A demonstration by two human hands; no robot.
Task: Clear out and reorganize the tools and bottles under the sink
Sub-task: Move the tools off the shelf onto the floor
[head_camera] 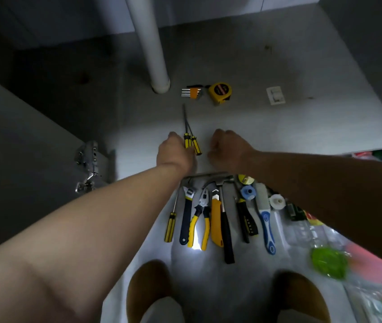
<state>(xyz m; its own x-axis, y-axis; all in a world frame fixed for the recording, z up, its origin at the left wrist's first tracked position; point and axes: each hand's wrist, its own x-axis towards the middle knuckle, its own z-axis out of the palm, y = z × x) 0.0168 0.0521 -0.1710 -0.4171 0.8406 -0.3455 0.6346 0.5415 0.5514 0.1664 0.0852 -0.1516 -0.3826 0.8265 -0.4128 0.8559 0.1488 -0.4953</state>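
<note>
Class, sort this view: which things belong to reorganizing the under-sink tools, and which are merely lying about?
Part of the job: two yellow-and-black screwdrivers in the left hand; yellow tape measure; hex keys in orange holder; black-handled steel hammer; yellow-handled pliers.
Just lying about: white plastic drain pipe; silver metal door hinge; small white rectangular plate.

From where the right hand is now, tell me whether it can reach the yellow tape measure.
Probably yes. The tape measure lies straight beyond the right hand, with only bare cabinet floor between them; the screwdrivers and pipe lie off to its left.
</note>
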